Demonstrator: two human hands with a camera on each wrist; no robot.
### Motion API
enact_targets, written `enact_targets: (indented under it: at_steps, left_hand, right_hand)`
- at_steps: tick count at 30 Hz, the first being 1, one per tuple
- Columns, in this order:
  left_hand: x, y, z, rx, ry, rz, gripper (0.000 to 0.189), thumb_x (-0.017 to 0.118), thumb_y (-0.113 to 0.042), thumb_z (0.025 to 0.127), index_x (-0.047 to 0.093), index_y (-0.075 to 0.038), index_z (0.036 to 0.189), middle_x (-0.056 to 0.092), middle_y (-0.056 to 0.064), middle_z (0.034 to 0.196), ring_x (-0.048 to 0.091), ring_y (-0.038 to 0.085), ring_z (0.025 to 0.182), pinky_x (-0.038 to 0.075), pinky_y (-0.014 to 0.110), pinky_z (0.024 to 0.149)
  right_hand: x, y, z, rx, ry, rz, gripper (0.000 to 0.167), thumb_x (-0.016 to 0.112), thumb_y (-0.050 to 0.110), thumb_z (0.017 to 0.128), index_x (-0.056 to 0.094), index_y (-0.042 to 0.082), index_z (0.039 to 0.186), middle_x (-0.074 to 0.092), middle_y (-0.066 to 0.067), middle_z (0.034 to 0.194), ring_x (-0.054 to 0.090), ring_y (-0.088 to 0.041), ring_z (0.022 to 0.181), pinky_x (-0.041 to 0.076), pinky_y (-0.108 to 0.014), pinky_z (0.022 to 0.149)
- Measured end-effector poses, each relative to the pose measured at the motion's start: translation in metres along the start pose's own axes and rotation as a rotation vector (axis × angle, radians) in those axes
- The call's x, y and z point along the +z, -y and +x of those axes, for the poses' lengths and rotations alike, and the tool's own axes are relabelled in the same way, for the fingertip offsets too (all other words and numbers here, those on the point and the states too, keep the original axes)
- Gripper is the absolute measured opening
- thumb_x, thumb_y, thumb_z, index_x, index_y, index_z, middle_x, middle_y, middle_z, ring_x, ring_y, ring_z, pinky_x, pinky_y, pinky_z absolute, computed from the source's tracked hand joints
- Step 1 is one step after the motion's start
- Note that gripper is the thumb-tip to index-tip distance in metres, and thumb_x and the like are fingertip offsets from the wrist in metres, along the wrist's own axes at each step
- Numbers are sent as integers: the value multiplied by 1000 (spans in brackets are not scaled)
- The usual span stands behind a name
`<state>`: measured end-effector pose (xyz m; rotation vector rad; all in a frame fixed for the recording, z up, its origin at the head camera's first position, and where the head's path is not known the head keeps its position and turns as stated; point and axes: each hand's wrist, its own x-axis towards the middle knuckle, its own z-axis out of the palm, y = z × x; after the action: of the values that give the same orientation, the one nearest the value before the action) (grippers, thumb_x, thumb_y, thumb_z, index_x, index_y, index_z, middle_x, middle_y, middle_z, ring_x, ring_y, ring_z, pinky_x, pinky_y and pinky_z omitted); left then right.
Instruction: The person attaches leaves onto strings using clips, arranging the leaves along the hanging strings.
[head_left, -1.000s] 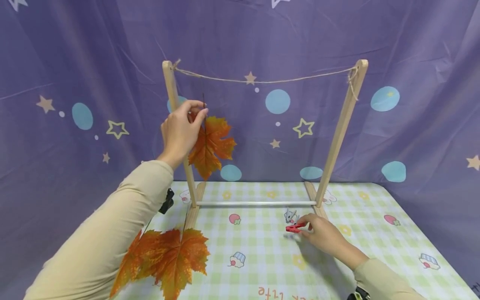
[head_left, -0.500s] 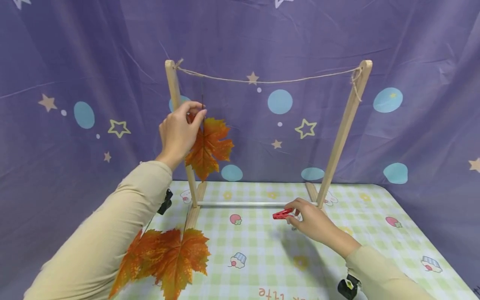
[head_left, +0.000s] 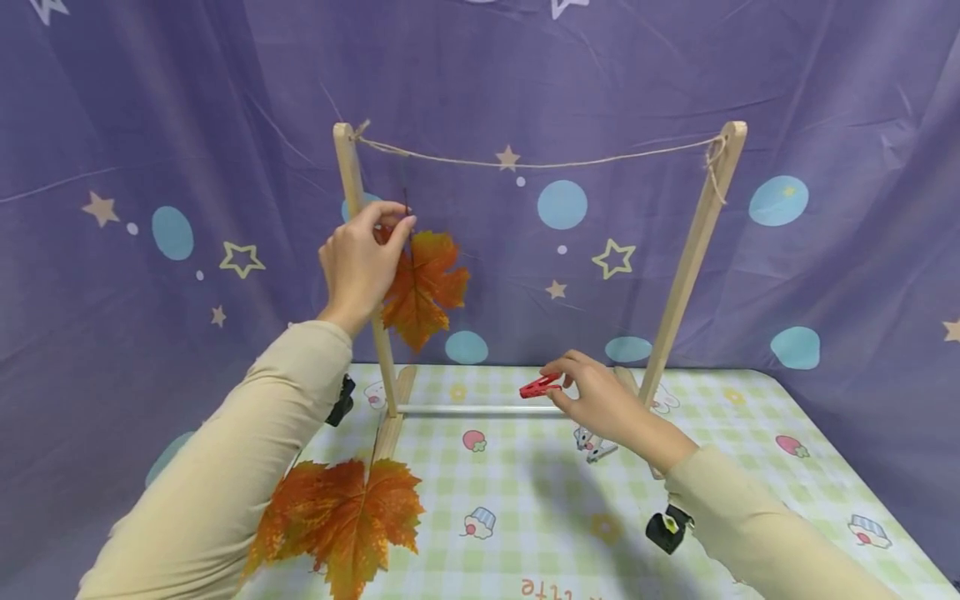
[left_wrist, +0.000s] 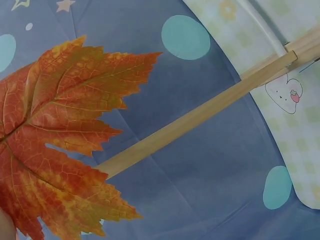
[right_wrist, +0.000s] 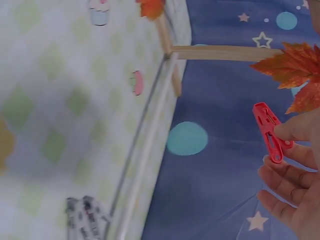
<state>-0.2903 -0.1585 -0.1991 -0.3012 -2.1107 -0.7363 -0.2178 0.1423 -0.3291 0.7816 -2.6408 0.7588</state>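
My left hand (head_left: 362, 265) pinches the thin dark stem of an orange maple leaf (head_left: 426, 287), just below the twine (head_left: 540, 166) and beside the left post. The leaf hangs down from the fingers and also fills the left side of the left wrist view. Between thumb and fingers of my right hand (head_left: 603, 402) is a red clothespin (right_wrist: 270, 131), held above the table near the frame's lower bar. Grey clothespins (right_wrist: 85, 220) lie on the table beneath that hand. More orange maple leaves (head_left: 352, 517) lie at the front left, partly hidden by my left sleeve.
A wooden frame with a left post (head_left: 347, 167) and a right post (head_left: 693, 258) carries the sagging twine. A pale bar (head_left: 480, 409) joins its feet. The checked tablecloth (head_left: 720, 517) reaches back to a purple curtain (head_left: 480, 67).
My right hand has lifted the red clothespin off the table area and moved it up and to the left. The left hand with its leaf stays nearly still.
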Motion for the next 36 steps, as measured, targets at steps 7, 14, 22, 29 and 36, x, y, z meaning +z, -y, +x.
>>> enact_targets:
  at_steps: [7,14,22,29,36]
  left_hand:
    - [0,1,1,5,-44,-4,31,64,-42,97,73,-18,114,74,-3,95,57,21,66,36,35,62]
    - [2,-1,2,20,-80,-12,32,63,-43,97,74,-18,113,74,-2,92,57,21,65,36,35,62]
    - [3,-6,5,-6,-81,-7,32,62,-44,97,74,-20,115,74,-4,94,60,20,71,40,39,66]
    - [5,-9,4,-2,-72,-12,30,63,-41,97,74,-18,113,73,-4,90,59,19,68,37,35,61]
    - [7,-8,2,1,-69,-17,29,63,-40,97,74,-18,113,73,-3,90,57,19,65,35,33,60]
  right_hand:
    - [-9,14,22,-27,-31,1,25,71,19,93,71,9,116,63,1,103,60,-18,89,50,-35,74]
    - [-19,24,40,0,-13,-13,26,68,24,96,70,13,120,60,4,101,57,-17,88,47,-34,71]
    - [-27,34,63,-57,-69,-16,31,71,23,94,69,10,123,62,-2,101,53,-16,84,45,-34,69]
    - [-37,45,80,-64,-110,36,30,74,21,92,71,9,119,64,-2,104,57,-18,86,46,-39,86]
    - [-50,60,98,-40,-117,91,31,73,20,92,70,10,121,65,-4,114,60,-19,86,47,-36,74]
